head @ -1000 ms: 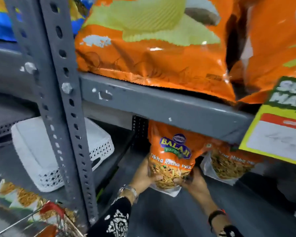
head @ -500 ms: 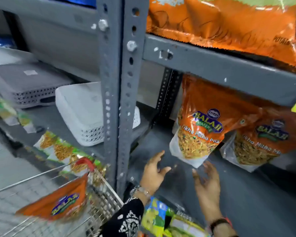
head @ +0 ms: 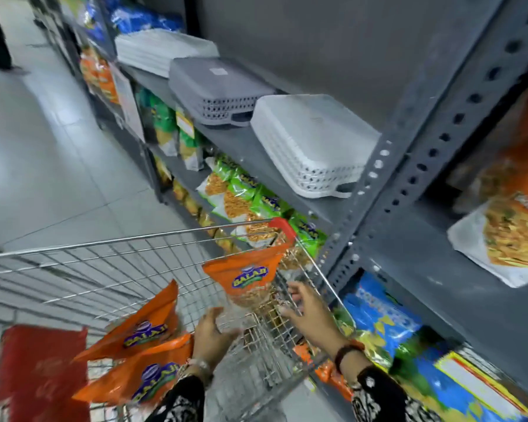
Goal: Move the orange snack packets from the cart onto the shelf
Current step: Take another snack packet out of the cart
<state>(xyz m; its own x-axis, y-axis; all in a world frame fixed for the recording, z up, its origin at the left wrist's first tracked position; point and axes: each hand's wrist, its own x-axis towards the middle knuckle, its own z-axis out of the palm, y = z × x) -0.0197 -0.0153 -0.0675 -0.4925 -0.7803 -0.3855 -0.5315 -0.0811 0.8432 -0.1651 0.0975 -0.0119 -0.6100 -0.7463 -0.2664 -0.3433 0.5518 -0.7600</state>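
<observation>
An orange snack packet (head: 244,278) stands upright in the right corner of the wire cart (head: 119,243). Two more orange packets (head: 144,327) lie flat in the cart on the left. My left hand (head: 211,333) curls around the upright packet's clear bottom edge; blur hides whether it grips. Just right of that packet, my right hand (head: 308,312) has its fingers spread and holds nothing. At the far right, an orange packet (head: 512,239) stands on the grey shelf (head: 424,239).
A perforated grey post (head: 409,166) stands between cart and shelf bay. White (head: 311,141) and grey baskets (head: 220,92) lie upside down on the left bay. Green packets (head: 256,199) and blue packets (head: 384,309) fill lower shelves. A red bag (head: 40,370) lies in the cart.
Both hands let go of the packet on the shelf and moved left and down into the cart. My view swung from the shelf bay to the cart.
</observation>
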